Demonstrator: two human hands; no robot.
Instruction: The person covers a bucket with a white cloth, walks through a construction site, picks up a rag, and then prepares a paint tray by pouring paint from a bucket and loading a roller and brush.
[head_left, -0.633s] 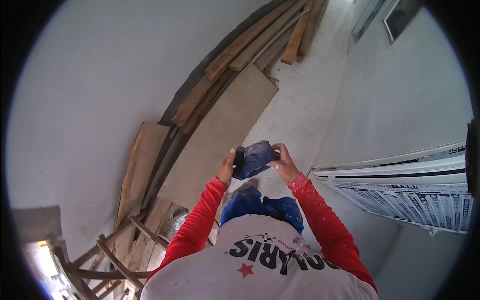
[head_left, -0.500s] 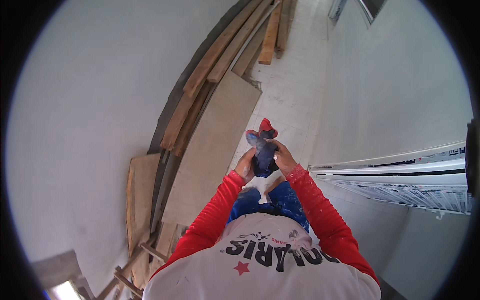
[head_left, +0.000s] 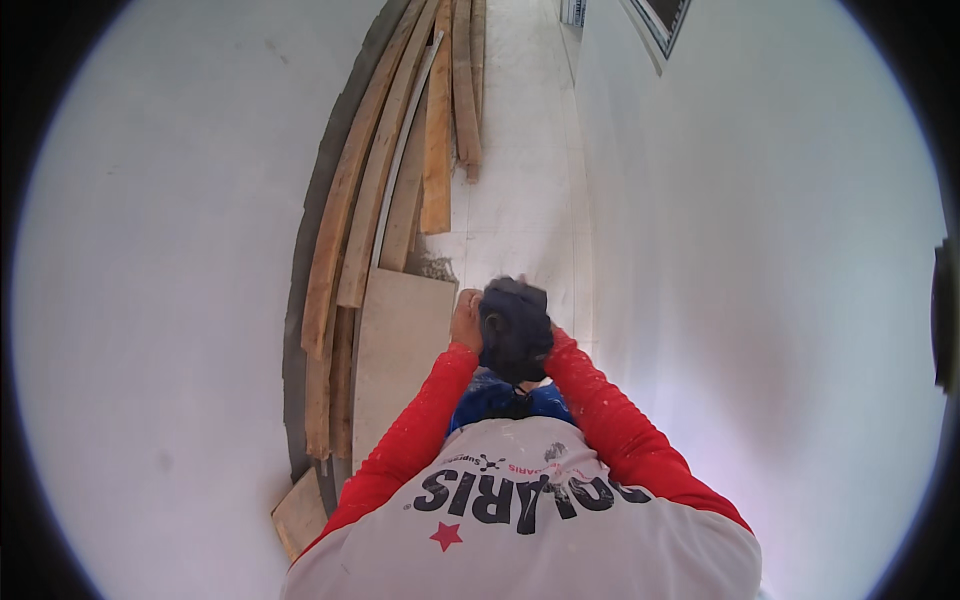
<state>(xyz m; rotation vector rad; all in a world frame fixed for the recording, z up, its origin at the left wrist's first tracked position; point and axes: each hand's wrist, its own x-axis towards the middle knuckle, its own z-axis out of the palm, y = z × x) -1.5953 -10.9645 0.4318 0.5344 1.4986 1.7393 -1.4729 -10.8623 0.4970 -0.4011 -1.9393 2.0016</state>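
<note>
both hands are raised in front of the chest, gripping a dark crumpled bundle, probably cloth though it is blurred. the left hand is closed on its left edge; the right hand is mostly hidden behind it. wooden planks and a pale board lie along the left wall on the tiled floor

Your left hand and right hand met in front of your chest around a bundled cloth. Planks lay along the wall to your left; a second wall rose on your right, the floor running ahead between them.
</note>
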